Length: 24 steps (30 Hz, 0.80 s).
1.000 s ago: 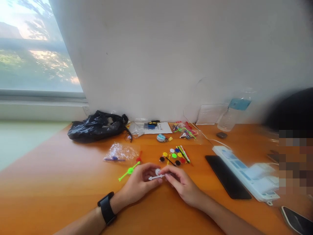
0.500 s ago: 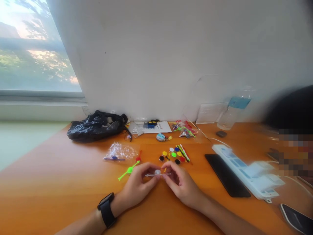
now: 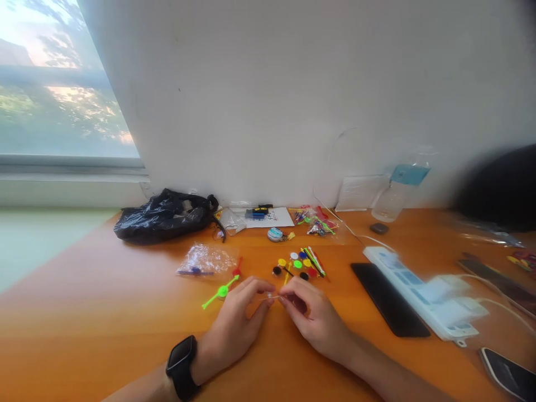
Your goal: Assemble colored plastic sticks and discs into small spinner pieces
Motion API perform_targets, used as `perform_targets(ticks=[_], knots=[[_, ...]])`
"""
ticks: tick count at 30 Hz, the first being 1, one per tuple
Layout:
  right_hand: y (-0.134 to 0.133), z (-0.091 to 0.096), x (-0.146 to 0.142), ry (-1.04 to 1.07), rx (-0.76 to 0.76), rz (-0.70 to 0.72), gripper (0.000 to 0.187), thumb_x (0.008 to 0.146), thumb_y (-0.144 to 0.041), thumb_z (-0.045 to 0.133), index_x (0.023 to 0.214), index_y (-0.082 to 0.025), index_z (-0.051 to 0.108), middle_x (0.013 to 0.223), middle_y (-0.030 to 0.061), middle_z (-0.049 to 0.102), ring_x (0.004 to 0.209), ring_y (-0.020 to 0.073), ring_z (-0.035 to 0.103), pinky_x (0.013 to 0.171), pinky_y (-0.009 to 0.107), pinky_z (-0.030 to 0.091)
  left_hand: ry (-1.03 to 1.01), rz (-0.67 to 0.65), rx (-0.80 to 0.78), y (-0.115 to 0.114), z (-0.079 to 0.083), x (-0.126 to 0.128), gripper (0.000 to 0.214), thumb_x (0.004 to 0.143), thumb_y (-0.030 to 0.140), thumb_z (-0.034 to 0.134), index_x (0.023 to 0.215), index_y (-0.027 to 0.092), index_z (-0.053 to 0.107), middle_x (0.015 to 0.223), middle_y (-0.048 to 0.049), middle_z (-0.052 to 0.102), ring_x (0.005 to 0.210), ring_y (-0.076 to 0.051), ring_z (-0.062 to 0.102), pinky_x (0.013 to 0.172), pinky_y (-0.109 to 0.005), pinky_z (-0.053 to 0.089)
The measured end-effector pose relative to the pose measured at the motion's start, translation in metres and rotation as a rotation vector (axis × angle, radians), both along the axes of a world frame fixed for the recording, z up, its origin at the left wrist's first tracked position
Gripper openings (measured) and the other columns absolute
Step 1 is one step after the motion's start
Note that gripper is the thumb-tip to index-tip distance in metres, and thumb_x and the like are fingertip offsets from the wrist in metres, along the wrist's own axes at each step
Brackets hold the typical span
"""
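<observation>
My left hand [image 3: 235, 318] and my right hand [image 3: 319, 319] meet over the front of the table, fingertips close together. Between them is a small white arrow spinner [image 3: 270, 295], edge-on and partly covered by my fingers. Both hands pinch it, thumbs below and forefingers above. Just left of my left hand lies a green arrow spinner [image 3: 222, 291], with a red one [image 3: 237, 271] behind it. Beyond my right hand are several coloured discs [image 3: 297, 264] and a bundle of loose arrows [image 3: 314, 262].
A clear plastic bag [image 3: 208, 259] lies left of the discs. Farther back are a black plastic bag [image 3: 165, 216], a paper sheet [image 3: 276, 218] and a round tin [image 3: 275, 234]. At right are a black phone [image 3: 389, 300], a white power strip [image 3: 408, 282] and a bottle [image 3: 388, 204].
The white arrow spinner has turned in my fingers; its shaft and disc show less now. My right fingers have closed in slightly. The spinners on the table have not moved.
</observation>
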State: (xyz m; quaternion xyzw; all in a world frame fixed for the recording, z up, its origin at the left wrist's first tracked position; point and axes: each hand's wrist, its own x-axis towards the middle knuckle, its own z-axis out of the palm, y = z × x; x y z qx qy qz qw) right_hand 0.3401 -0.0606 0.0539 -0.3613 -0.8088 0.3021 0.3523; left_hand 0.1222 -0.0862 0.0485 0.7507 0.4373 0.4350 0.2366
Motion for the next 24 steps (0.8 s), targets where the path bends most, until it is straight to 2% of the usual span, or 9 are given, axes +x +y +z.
perform_targets(ticks=[6,11,24], knots=[[0.0006,-0.0009,-0.0001,-0.02,0.027,0.005,0.019,0.107,-0.028,0.054,0.097,-0.023,0.069,0.084,0.0024,0.059,0.074,0.0179,0.053,0.069,0.031,0.042,-0.027,-0.007,-0.046,0.0003,-0.0008,-0.0012,0.011,0.103,0.026,0.058,0.106,0.023,0.068,0.103,-0.0051,0.076,0.096,-0.02,0.07,0.089,-0.031,0.054],[0.0012,-0.0016,0.0011,-0.013,0.036,0.028,0.019,0.107,-0.027,0.054,0.097,-0.023,0.07,0.086,0.0031,0.06,0.076,0.0187,0.055,0.069,0.032,0.043,-0.035,-0.052,-0.053,0.0011,0.0002,-0.0014,0.014,0.102,0.023,0.055,0.107,0.022,0.068,0.107,-0.0071,0.075,0.099,-0.021,0.069,0.091,-0.031,0.054],[-0.0003,0.0001,0.0022,-0.028,0.029,0.042,0.018,0.106,-0.027,0.055,0.096,-0.023,0.07,0.085,0.0036,0.061,0.076,0.0193,0.055,0.068,0.032,0.042,0.003,-0.068,-0.038,0.0015,0.0035,-0.0024,0.013,0.1,0.017,0.055,0.104,0.023,0.067,0.1,-0.0039,0.073,0.092,-0.018,0.067,0.086,-0.028,0.054]])
